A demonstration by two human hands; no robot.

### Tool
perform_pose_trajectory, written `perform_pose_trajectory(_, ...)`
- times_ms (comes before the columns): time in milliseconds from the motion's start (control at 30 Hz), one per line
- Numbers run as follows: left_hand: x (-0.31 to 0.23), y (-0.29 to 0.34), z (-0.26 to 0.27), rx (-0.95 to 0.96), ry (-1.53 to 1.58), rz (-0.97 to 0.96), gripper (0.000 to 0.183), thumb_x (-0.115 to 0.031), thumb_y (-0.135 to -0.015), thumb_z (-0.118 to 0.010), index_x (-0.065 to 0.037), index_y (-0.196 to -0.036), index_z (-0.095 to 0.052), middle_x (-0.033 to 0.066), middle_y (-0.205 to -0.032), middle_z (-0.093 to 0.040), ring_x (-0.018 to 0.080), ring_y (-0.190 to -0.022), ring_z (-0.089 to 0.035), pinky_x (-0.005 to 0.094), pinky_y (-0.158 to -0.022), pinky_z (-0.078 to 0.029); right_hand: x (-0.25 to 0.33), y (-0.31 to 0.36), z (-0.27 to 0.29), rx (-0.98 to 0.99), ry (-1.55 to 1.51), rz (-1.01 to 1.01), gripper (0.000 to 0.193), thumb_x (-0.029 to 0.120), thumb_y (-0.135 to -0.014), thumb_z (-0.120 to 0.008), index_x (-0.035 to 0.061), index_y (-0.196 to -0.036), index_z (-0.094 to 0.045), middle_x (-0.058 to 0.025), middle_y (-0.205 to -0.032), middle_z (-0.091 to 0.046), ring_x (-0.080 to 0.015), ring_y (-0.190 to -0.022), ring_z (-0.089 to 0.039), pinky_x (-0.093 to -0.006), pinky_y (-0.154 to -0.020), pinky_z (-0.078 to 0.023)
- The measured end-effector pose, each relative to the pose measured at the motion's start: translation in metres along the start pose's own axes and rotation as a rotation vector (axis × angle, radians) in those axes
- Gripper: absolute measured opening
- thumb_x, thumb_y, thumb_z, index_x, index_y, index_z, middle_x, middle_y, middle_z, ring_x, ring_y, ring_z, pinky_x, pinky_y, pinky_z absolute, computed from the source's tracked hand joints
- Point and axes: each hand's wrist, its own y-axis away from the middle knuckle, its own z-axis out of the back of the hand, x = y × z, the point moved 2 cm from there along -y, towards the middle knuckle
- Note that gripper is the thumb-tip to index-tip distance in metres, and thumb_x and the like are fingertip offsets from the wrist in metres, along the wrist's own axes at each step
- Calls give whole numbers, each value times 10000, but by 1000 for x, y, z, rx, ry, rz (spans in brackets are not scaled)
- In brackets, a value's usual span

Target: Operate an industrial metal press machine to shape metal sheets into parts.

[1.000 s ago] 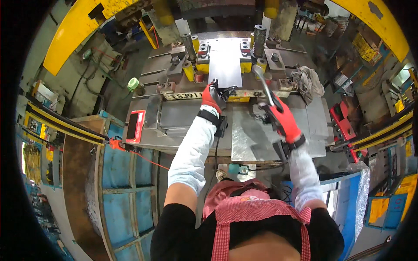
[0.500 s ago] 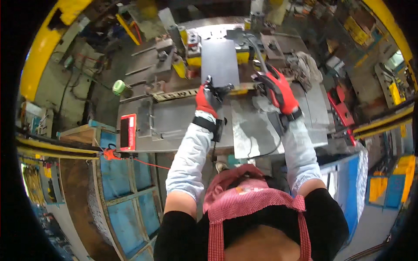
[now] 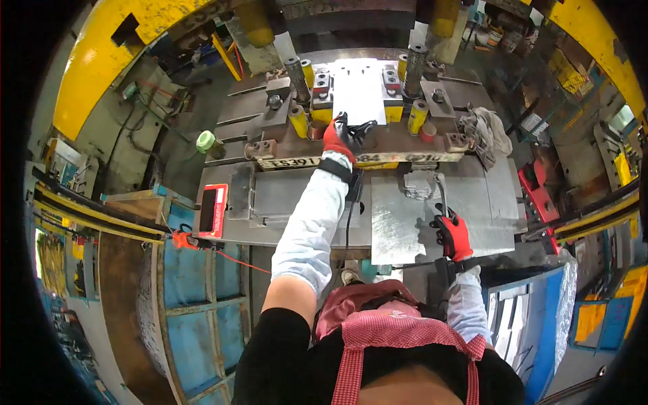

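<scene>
My left hand [image 3: 347,135], in a red and black glove, grips the near edge of a flat metal sheet [image 3: 359,91]. This bright sheet lies over the press die [image 3: 322,101], between its upright posts. My right hand [image 3: 452,236], gloved alike, is closed around the handle of a long-handled metal tool [image 3: 442,192]. The tool's far end meets a shiny flat piece [image 3: 420,183] above the plate at the near right; whether the two are joined I cannot tell. Below it lies a large bare metal plate [image 3: 398,233] on the bench.
Stacked dark sheets [image 3: 287,192] lie left of the plate. A red-framed black device [image 3: 213,209] sits at the bench's left edge. A grey rag [image 3: 487,131] hangs at the right. Yellow-black posts [image 3: 417,115] and a green-capped bottle [image 3: 206,142] stand around the die.
The sheet sits farther into the die, my left hand still at its near edge. My right hand and the tool have drawn back from the die toward me. The view has shifted.
</scene>
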Motion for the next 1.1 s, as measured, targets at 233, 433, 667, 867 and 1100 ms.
perform_pose_trajectory(233,-24,38,2,100,-230,34,376,-265,-920,-381,-37,-1212,-442,132,-1143,-538,253,-1007,-553,391,-834,-485,-14,25,43,-116,-209,125,443,130,-833,-534,102,-1260,-420,-86,-769,-600,-87,-471,-467,-244,-425,-418)
perform_pose_trajectory(433,-22,213,49,-383,-790,-301,449,-337,-899,-464,-50,-1243,-438,118,-1119,-558,179,-792,-616,304,-671,-498,-57,12,91,-49,-415,188,394,219,-846,-554,57,-1184,-436,-105,-733,-544,-156,-480,-477,-295,-447,-432)
perform_pose_trajectory(667,-1,298,156,-550,-2516,-217,531,-272,-784,-563,-170,-1281,-405,105,-1368,-324,303,-1238,-327,451,-951,-322,-53,6,91,-83,-408,70,290,195,-851,-543,109,-1109,-443,-76,-673,-499,-149,-479,-452,-304,-443,-414)
perform_pose_trajectory(867,-15,277,171,-519,-2441,330,525,-329,-771,-566,-212,-1263,-427,92,-1391,-285,327,-1270,-275,463,-966,-332,-55,7,92,-134,-358,92,331,213,-830,-565,95,-1116,-449,-96,-725,-538,-178,-486,-497,-309,-449,-442)
perform_pose_trajectory(1100,-12,276,172,-543,-2498,269,493,-342,-786,-554,-256,-1256,-433,99,-1410,-252,359,-1259,-288,450,-986,-326,-65,4,102,-76,-395,76,370,199,-832,-567,98,-1168,-449,-115,-763,-575,-199,-533,-561,-342,-492,-503)
